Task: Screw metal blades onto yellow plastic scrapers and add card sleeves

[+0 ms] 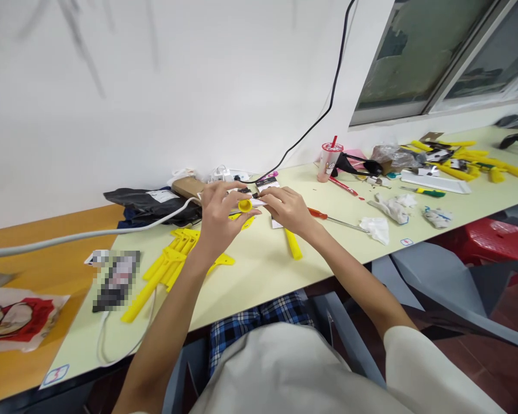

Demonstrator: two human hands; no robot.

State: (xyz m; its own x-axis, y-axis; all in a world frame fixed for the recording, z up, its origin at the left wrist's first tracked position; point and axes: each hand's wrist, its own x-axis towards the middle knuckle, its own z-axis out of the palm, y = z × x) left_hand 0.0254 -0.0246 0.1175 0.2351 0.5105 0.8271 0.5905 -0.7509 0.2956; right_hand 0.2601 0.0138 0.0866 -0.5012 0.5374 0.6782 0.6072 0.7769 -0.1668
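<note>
My left hand (221, 217) is closed around a yellow plastic handle (244, 205), whose hollow round end faces me. A flat white or metallic piece (258, 202) extends from it toward my right hand (288, 210). The right fingers are pinched together at that piece, close to a small dark part; the exact grip is partly hidden. Both hands are raised a little over the table. Below my left hand lies a pile of yellow plastic pieces (172, 259). Another yellow handle (293, 244) rests on the table under my right hand.
An orange-handled screwdriver (328, 217), crumpled tissue (375, 229) and a lidded cup (328, 162) are to the right. Farther right lies a heap of yellow-handled pieces (466, 158). A pale cable (90, 234) crosses at left, near a black bag (149, 204).
</note>
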